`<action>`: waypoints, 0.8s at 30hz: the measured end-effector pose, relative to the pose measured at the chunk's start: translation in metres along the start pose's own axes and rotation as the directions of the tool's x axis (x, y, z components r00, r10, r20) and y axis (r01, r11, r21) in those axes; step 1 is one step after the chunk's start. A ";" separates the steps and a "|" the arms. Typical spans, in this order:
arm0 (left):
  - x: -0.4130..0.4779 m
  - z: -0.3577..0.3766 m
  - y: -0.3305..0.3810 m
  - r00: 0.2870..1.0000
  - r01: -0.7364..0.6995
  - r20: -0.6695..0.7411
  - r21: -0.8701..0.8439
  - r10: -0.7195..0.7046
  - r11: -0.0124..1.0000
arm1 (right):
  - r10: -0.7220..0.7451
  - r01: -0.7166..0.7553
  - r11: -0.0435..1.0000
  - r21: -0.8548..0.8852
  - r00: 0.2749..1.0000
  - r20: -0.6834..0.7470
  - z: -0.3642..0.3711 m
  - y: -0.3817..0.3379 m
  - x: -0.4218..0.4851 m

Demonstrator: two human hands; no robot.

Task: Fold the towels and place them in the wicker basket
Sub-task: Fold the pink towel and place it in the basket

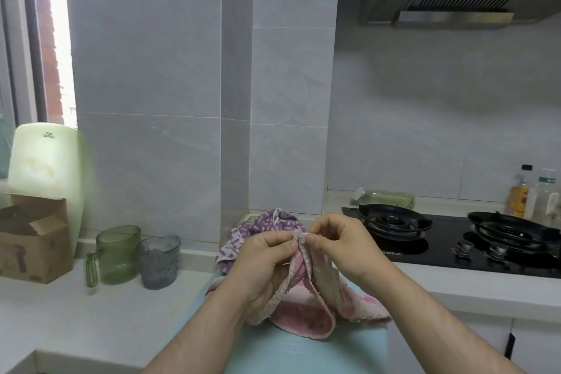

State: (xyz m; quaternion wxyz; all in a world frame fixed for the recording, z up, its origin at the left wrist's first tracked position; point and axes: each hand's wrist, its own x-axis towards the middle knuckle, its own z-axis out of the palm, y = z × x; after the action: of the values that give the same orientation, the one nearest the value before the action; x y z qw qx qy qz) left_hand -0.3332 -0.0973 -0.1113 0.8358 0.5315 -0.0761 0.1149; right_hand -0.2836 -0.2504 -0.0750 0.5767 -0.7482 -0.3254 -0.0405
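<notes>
The lower fold of the pink towel point(303, 316) lies on the pale blue surface point(303, 355). Its long axis runs from this fold up and away to the top edge, where both hands meet. The left hand point(267, 252) and the right hand point(340, 246) each pinch that edge between thumb and fingers. The left hand hides part of the cloth. Behind, a purple towel point(264, 223), perhaps crumpled, is half covered by the hands. Farther left stand a green cup point(117, 255) and a grey cup point(159, 261).

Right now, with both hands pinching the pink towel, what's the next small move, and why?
Probably draw the hands apart to stretch the hem straight: left hand and right hand pinch the edge of the pink towel side by side, and the cloth hangs bunched beneath them.
</notes>
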 end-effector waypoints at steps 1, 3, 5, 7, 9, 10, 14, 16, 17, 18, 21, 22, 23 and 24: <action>-0.001 0.000 0.000 1.000 0.002 0.005 -0.012 -0.002 1.000 | 0.002 -0.002 1.000 0.016 1.000 0.000 0.001 0.000 0.000; -0.002 0.000 0.001 1.000 0.007 0.015 -0.047 -0.006 0.999 | 0.006 -0.006 0.999 0.054 1.000 -0.001 0.003 0.000 0.000; -0.003 0.001 0.000 1.000 0.016 0.021 -0.070 -0.015 0.997 | 0.007 -0.006 0.998 0.064 1.000 -0.018 0.004 0.002 0.000; -0.004 0.002 0.000 1.000 0.020 0.011 -0.079 -0.019 0.997 | 0.010 -0.008 0.996 0.087 1.000 -0.021 0.005 0.003 -0.001; -0.004 0.003 0.000 1.000 0.020 -0.010 -0.092 -0.021 0.996 | 0.011 -0.012 0.992 0.126 1.000 0.009 0.005 0.003 -0.001; -0.004 0.003 0.000 1.000 0.019 -0.018 -0.102 -0.021 0.995 | 0.010 -0.013 0.989 0.144 1.000 0.026 0.005 0.003 -0.002; -0.005 0.006 0.000 0.999 0.033 -0.023 -0.156 -0.037 0.987 | 0.019 -0.027 0.983 0.184 0.999 0.041 0.006 0.005 -0.001; -0.006 0.006 0.000 0.999 0.044 -0.017 -0.165 -0.047 0.985 | 0.030 -0.037 0.979 0.198 0.999 0.039 0.007 0.008 0.000; -0.007 0.006 0.000 0.999 0.045 -0.011 -0.158 -0.048 0.986 | 0.036 -0.042 0.978 0.204 0.999 0.035 0.007 0.009 0.000; -0.008 0.006 0.001 0.999 0.043 -0.005 -0.143 -0.044 0.989 | 0.044 -0.049 0.976 0.211 0.999 0.031 0.008 0.009 0.000; -0.011 0.007 0.001 1.000 0.021 0.004 -0.097 -0.020 0.995 | 0.065 -0.069 0.968 0.240 0.998 0.022 0.010 0.010 -0.001; -0.011 0.007 0.001 1.000 0.006 0.001 -0.085 -0.006 0.996 | 0.066 -0.069 0.969 0.239 0.998 0.023 0.010 0.009 -0.001; -0.011 0.006 0.000 1.000 -0.013 -0.009 -0.063 0.012 0.998 | 0.060 -0.065 0.972 0.224 0.998 0.026 0.010 0.009 -0.001; -0.011 0.006 0.000 0.999 -0.028 -0.022 -0.036 0.027 0.999 | 0.056 -0.060 0.978 0.198 0.998 0.028 0.010 0.008 -0.002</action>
State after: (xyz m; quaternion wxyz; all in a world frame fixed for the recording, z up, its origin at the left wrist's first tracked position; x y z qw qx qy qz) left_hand -0.3444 -0.1035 -0.1114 0.8443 0.5140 -0.0764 0.1308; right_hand -0.2842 -0.2430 -0.0858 0.6459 -0.6964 -0.3122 0.0173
